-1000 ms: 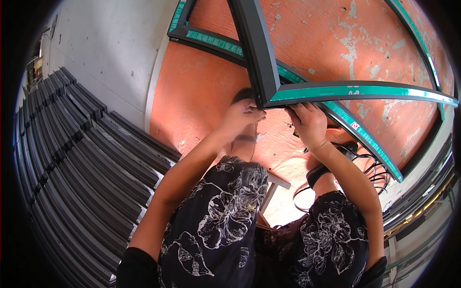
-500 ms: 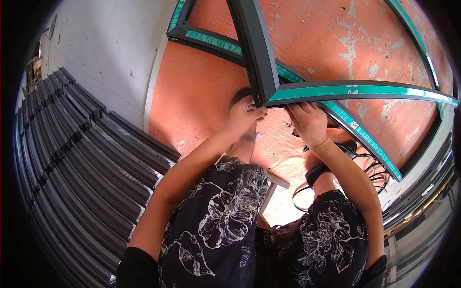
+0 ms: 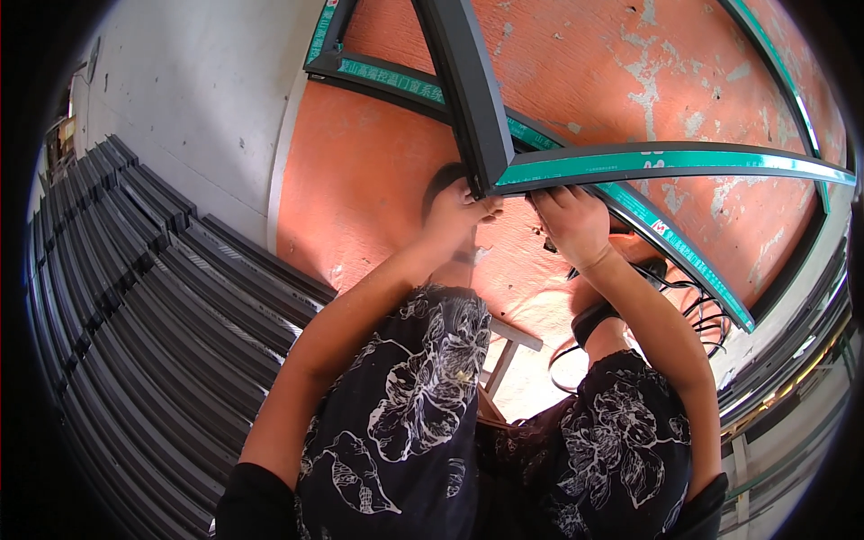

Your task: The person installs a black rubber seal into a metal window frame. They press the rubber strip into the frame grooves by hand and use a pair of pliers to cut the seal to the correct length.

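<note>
A dark grey window frame [image 3: 481,99] with green film along its side lies raised in front of me, one mitred corner pointing toward me. My left hand [image 3: 461,216] grips that corner from its left end, fingers curled in; the fingertips are partly hidden. Along the near side, just right of the corner, my right hand [image 3: 573,223] has its fingers hooked at the frame's lower edge, their tips out of sight beneath it. Under this frame, another frame [image 3: 684,252] with green film crosses at a slant.
At left lies a big stack of dark metal profiles [image 3: 171,333] beside a pale wall [image 3: 198,117]. The orange floor [image 3: 360,171] has peeling patches. Black cable [image 3: 706,310] coils near my right foot, and a wooden stool [image 3: 513,337] shows between my legs. More profiles [image 3: 792,351] line the right side.
The whole view has shifted slightly, with the frame and hands a little farther left in the picture. Both hands keep their places at the frame's corner.
</note>
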`<state>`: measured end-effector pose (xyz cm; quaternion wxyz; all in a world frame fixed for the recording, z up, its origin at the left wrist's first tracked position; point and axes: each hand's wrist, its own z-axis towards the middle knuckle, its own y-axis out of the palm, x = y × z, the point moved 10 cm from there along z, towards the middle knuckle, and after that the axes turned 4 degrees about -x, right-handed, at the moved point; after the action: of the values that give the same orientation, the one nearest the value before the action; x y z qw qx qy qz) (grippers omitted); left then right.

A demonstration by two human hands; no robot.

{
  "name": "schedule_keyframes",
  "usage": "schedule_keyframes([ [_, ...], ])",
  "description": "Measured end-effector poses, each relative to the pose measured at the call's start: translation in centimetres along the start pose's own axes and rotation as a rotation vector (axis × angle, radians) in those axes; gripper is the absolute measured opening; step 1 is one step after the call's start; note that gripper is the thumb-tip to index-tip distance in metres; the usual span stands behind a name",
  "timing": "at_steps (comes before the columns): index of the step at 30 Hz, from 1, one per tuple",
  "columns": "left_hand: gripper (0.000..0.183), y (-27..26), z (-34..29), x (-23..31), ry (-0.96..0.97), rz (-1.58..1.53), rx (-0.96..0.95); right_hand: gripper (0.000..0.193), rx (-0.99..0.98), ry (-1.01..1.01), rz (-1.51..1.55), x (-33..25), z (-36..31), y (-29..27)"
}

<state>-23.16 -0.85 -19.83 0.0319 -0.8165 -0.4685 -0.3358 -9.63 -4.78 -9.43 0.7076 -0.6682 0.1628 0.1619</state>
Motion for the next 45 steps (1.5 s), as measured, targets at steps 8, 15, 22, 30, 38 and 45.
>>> schedule_keyframes([
  [8, 0.019, 0.1, 0.7, -1.1, -0.116, -0.073, 0.065, 0.02, -0.062, 0.003, -0.016, 0.2, -0.1, 0.5],
  [15, 0.017, -1.2, -0.2, -0.5, -0.114, -0.012, 0.092, 0.032, -0.38, 0.47, 0.077, 7.1, -5.7, -2.5],
  [22, 0.021, 0.2, 0.2, -0.6, -0.154, 0.018, 0.11, 0.027, 0.07, 0.866, -0.361, 31.9, -22.7, -30.6],
  [30, 0.018, 0.2, -0.4, 0.3, -0.108, 0.014, 0.102, 0.034, 0.079, 0.475, -0.355, 37.9, -12.1, -28.3],
  [38, 0.016, -1.3, -0.4, -3.4, -0.154, -0.188, 0.156, 0.035, -0.344, 0.625, -0.465, 35.4, -7.0, -17.0],
  [45, 0.017, -14.8, -2.0, -0.2, 0.001, -0.181, 0.214, 0.034, -0.409, 0.575, -0.316, 24.4, -5.3, -12.0],
])
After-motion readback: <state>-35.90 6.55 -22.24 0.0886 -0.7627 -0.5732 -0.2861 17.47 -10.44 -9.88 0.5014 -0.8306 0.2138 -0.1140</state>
